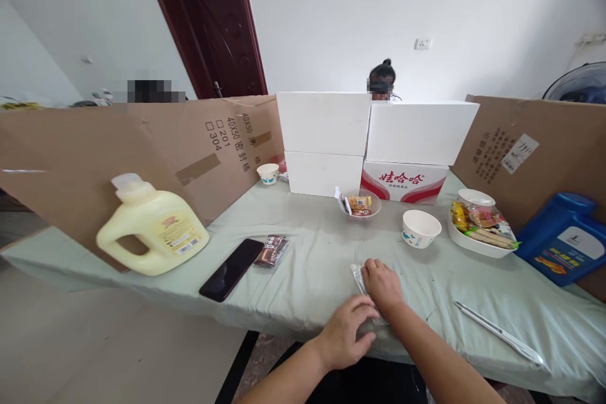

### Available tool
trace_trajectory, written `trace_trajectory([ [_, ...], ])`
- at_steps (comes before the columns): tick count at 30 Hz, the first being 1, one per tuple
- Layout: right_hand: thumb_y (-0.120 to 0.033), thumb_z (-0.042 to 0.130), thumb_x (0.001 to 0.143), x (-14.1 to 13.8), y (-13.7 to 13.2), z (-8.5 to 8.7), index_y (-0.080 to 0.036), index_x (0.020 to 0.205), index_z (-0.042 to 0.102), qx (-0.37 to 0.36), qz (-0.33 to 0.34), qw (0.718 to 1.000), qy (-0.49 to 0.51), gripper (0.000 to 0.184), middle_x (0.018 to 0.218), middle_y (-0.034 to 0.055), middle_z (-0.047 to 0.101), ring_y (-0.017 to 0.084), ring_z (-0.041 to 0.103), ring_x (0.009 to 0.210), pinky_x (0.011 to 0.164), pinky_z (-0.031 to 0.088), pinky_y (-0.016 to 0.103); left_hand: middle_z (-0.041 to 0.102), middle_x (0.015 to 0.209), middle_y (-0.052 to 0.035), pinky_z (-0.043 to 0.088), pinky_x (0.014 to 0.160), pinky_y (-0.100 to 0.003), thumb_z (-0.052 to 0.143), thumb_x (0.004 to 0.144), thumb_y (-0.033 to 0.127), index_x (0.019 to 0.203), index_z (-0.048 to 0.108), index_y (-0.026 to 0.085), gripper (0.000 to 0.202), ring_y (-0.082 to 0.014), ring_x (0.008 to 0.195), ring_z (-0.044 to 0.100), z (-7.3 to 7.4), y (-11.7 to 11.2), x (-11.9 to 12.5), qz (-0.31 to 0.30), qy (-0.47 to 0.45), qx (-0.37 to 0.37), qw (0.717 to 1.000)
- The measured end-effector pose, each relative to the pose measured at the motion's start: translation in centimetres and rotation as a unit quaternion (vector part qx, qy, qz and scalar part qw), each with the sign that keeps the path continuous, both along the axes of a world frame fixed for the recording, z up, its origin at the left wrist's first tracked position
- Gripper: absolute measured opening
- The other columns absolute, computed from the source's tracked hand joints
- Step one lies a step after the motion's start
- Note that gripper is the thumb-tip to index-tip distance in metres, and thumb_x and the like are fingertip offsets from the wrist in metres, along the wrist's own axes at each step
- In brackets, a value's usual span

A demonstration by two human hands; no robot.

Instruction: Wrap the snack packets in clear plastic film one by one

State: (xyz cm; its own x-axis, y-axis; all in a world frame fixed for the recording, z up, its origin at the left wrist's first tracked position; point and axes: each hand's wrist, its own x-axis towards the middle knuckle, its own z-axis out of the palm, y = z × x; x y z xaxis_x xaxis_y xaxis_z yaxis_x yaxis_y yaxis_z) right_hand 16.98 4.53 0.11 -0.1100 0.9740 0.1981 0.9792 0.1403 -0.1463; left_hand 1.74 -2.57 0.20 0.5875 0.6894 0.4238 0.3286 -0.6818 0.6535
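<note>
Near the front edge of the cloth lies a crinkled clear plastic packet, partly hidden under my hands; I cannot make out its contents. Over its far part is my right hand, fingers curled down and closed on the plastic. My left hand is at the packet's near end, its fingers bent and the thumb held apart, with fingertips at or close to the plastic. Left of my hands are a brown cocoa packet and a black phone. Beyond my right hand stands a white paper bowl.
A clear bowl of snacks stands before white boxes. At right are a white tray of snacks, a blue bottle and a slim white tool. A yellow jug leans near the left cardboard. Two people sit beyond.
</note>
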Motion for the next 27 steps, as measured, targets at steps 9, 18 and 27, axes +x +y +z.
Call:
trace_trajectory([
  [9, -0.03, 0.034, 0.098, -0.1, -0.3, 0.2, -0.02, 0.093, 0.056, 0.002, -0.008, 0.999, -0.036, 0.025, 0.091, 0.0066, 0.064, 0.019, 0.062, 0.085, 0.071, 0.04, 0.029, 0.063, 0.105, -0.0069, 0.041, 0.098, -0.045, 0.05, 0.087, 0.017, 0.093, 0.061, 0.02, 0.012, -0.0242, 0.108, 0.055, 0.8, 4.3, 0.7, 0.134, 0.146, 0.078, 0.977],
  [18, -0.038, 0.038, 0.095, 5.6, -2.6, 2.1, -0.011, 0.127, 0.052, 0.03, -0.01, 0.997, -0.068, 0.044, 0.13, 0.02, 0.054, 0.031, 0.046, 0.124, 0.1, 0.035, 0.044, 0.061, 0.117, -0.0072, 0.039, 0.102, -0.043, 0.054, 0.085, 0.015, 0.11, 0.059, 0.02, 0.025, -0.0222, 0.114, 0.053, 0.3, 4.3, 0.4, 0.161, 0.154, 0.069, 0.972],
  [27, -0.009, 0.047, 0.079, 2.8, -12.7, -4.5, -0.013, 0.146, 0.032, 0.148, 0.167, 0.969, -0.102, 0.069, 0.151, 0.0122, 0.037, 0.028, 0.028, 0.14, 0.111, 0.024, 0.044, 0.064, 0.122, -0.002, 0.037, 0.103, -0.039, 0.052, 0.091, 0.019, 0.104, 0.067, 0.025, 0.02, -0.0198, 0.117, 0.052, 0.6, 4.3, 0.2, 0.09, 0.151, 0.059, 0.983],
])
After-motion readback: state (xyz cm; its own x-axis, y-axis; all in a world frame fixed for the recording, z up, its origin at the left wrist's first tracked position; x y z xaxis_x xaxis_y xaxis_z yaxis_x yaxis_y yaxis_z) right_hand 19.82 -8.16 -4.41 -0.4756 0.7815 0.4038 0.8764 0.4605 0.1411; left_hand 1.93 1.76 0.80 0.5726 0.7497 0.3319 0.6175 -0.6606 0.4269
